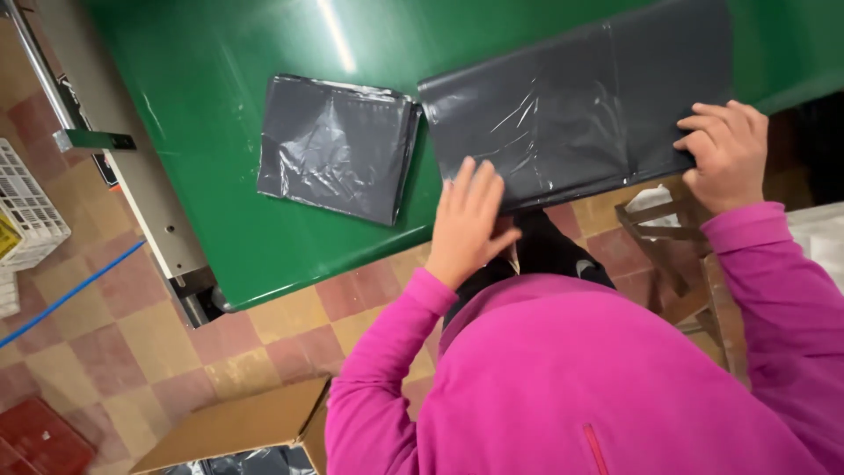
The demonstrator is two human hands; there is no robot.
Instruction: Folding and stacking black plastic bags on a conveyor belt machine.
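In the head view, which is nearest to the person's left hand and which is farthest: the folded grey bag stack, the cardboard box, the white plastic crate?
From the left hand:
1. Folded grey bag stack, on the green table, just beside the hand.
2. Cardboard box, on the floor below the table edge.
3. White plastic crate, at the far left edge of the view.

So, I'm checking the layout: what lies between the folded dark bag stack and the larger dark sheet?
In the head view, only a narrow strip of green table separates stack and sheet.

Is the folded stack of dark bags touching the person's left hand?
No, the left hand presses on the long dark sheet, while the folded stack lies apart on the green table.
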